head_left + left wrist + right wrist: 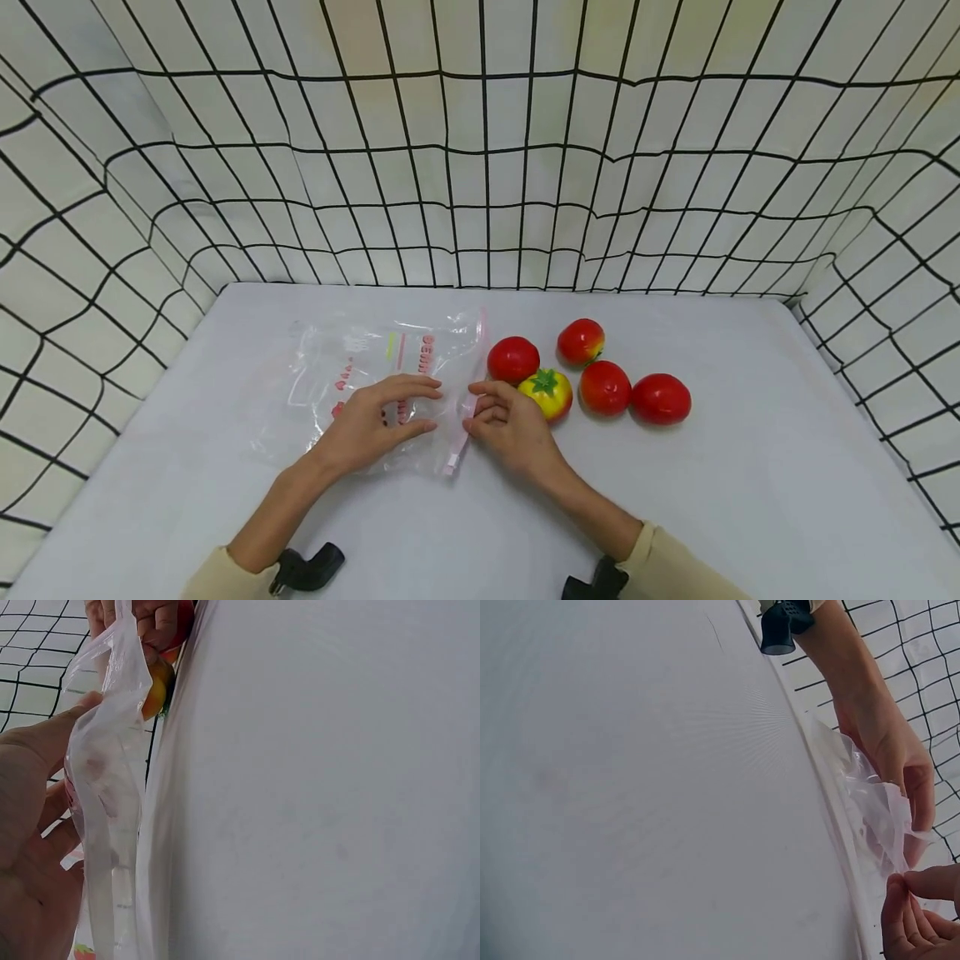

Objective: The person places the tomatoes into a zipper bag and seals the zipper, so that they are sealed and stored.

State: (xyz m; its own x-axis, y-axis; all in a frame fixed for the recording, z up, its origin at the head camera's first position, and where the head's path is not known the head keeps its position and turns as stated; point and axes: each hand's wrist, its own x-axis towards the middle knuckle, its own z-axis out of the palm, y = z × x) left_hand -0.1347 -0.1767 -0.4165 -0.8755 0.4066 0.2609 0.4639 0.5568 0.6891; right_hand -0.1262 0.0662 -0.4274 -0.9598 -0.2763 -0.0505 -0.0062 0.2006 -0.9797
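Fingers (492,387) of our right hand (521,433) pinch the pink edge of the bag (378,354), while those of our left hand (363,423) are spread, held against its plastic. We have the bag on the worktop (750,475), just left of four red fruits (604,388) and a yellow one (547,397); black netting (486,152) rises beyond.
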